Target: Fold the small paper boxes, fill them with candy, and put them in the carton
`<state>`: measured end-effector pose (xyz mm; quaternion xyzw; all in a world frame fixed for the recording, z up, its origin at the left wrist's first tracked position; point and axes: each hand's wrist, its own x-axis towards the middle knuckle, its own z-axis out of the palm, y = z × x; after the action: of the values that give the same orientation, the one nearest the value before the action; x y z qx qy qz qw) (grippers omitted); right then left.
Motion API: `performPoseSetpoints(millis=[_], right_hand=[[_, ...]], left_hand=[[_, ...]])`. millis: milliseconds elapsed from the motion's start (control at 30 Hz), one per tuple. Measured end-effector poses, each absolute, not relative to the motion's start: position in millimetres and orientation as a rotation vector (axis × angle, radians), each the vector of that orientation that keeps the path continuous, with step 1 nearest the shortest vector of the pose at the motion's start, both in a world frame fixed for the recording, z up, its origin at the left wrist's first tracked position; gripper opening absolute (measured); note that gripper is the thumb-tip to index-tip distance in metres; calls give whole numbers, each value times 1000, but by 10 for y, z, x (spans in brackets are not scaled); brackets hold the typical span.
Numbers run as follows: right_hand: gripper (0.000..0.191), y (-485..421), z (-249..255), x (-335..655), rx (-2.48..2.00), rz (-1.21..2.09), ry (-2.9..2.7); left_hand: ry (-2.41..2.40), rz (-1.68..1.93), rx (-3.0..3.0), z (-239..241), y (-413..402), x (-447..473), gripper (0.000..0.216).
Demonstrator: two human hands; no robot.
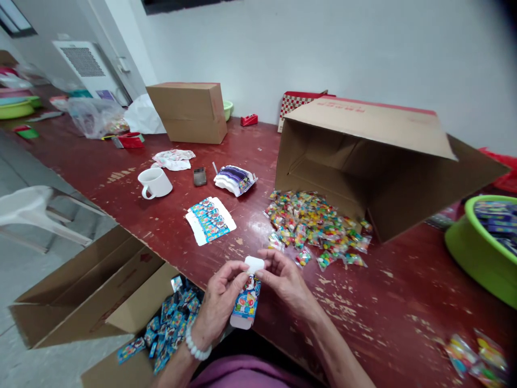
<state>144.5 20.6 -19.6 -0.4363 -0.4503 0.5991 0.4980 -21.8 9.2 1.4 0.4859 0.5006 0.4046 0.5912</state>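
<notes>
Both hands hold a small printed cardboard box [246, 305] at the table's near edge. My left hand [220, 302] is wrapped round its body. My right hand [283, 277] pinches the white top flap. Just beyond lies a heap of small colourful packets [315, 223], spilling from a large cardboard box lying on its side [388, 161]. A flat stack of printed box blanks [210, 219] lies to the left on the red table [363, 302].
An open carton [100, 296] below the table edge holds several finished small boxes [173, 318]. On the table: a white mug [154, 183], a stack of blanks [235, 179], a closed brown box [189, 111], a green basin [480, 248] and loose packets [476, 355].
</notes>
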Motion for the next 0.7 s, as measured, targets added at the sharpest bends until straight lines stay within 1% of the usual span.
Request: performPoseSetpoints(millis=[67,133,200,300,400,500,567,700], right_hand=[[17,185,-159,1462,-1118,1293,-1283],[16,163,-137,1471,-1139,1096,-1382],[13,143,-120,1471,-1115,971,-1399],[13,116,-72,1465,-1081,916,-1548],[18,104,-5,1457,-1072,990,-1647],[22,122,17,1434,-1107,1241,-1471],[20,149,1,1414,-1124,1379,-1386],[17,200,-44,1377,-1108,1474,-1307]], left_hand=[[1111,1013,974,33,84,-191,37],[1031,1017,815,62,75,-178,50],[941,922,691,80,66,-177,49],[876,722,584,56,46,-176,51],[928,709,574,-11,31,-159,60],[987,739,630,-64,28,-140,65],[1001,743,687,-72,33,-135,66],[997,723,792,-34,50,-145,69]])
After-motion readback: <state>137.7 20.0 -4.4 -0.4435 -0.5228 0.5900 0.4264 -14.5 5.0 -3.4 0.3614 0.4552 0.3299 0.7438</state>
